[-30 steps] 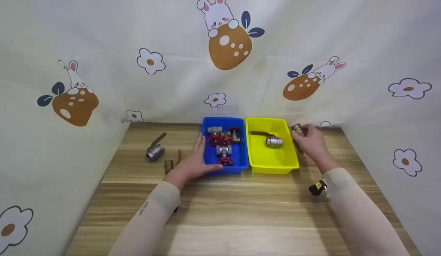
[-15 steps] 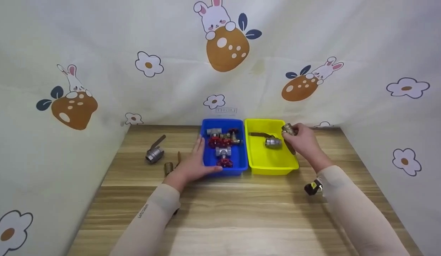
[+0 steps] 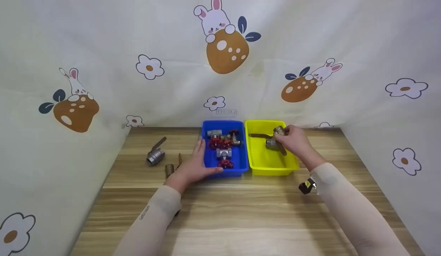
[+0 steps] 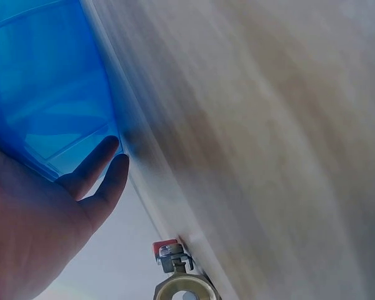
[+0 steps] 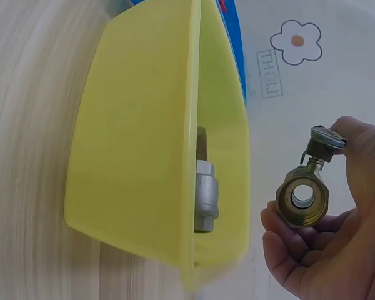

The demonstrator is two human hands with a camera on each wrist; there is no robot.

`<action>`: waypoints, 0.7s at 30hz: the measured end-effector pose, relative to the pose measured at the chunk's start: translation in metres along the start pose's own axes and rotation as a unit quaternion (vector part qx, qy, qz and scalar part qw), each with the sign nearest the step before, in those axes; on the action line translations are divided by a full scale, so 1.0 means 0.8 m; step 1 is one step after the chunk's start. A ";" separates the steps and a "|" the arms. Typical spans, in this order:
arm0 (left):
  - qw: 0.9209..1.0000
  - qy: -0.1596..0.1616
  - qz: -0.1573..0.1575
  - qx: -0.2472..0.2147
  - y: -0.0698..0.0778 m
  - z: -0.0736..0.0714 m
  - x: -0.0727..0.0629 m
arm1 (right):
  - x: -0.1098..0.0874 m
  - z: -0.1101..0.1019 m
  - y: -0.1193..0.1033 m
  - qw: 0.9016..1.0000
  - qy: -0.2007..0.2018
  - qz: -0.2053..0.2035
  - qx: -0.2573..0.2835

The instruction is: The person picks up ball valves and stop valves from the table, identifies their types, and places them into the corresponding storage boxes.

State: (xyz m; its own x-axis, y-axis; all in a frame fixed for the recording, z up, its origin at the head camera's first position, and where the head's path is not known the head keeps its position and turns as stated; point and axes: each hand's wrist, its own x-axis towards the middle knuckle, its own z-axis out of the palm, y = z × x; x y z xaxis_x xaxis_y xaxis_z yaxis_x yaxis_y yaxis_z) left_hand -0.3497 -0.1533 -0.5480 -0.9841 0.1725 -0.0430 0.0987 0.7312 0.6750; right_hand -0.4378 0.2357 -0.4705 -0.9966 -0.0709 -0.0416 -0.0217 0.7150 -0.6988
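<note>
My right hand [image 3: 299, 142] holds a brass ball valve [image 3: 279, 130] with a brown lever above the yellow bin [image 3: 268, 163]. In the right wrist view the valve's round opening [image 5: 300, 219] faces the camera, fingers beneath it. A silver ball valve [image 3: 270, 144] lies inside the yellow bin. My left hand [image 3: 192, 166] rests against the blue bin [image 3: 239, 160], fingers along its left side and thumb at the near rim. Several valves with red round handles [image 3: 225, 164] lie in the blue bin.
Left of the bins, a silver ball valve [image 3: 155, 156] and a brass ball valve [image 3: 169, 170] lie on the wooden table [image 3: 241, 213]. The second is partly hidden by my left hand. A patterned cloth wall [image 3: 177, 92] stands behind the bins.
My right hand has carried the brass ball valve leftward, from beside the yellow bin's right edge to over its inside. My left hand stays at the blue bin.
</note>
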 end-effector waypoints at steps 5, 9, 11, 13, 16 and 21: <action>1.000 0.001 0.001 0.001 -0.001 0.001 0.000 | 0.000 0.009 -0.007 1.000 -0.008 0.011 0.008; 1.000 0.001 0.005 0.001 -0.001 0.000 0.000 | 0.003 0.014 -0.013 1.000 -0.019 0.023 0.004; 1.000 0.003 0.007 0.002 0.000 -0.001 0.001 | 0.006 0.016 -0.016 0.999 -0.024 0.025 0.001; 1.000 0.004 0.008 0.004 0.000 -0.001 0.001 | 0.008 0.019 -0.018 0.999 -0.030 0.026 0.001; 1.000 0.005 0.007 0.006 0.000 -0.001 0.001 | 0.009 0.022 -0.021 0.999 -0.040 0.026 -0.001; 1.000 0.006 0.005 0.004 0.002 0.001 0.000 | 0.009 0.025 -0.025 0.998 -0.053 0.033 -0.005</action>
State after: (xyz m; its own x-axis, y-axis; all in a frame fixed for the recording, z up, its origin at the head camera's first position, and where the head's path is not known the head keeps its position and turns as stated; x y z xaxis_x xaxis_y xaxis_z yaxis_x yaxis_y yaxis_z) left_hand -0.3491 -0.1519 -0.5477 -0.9847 0.1720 -0.0285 0.1091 0.7354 0.6688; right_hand -0.4429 0.2068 -0.4710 -0.9819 -0.0973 -0.1627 0.0413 0.7279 -0.6845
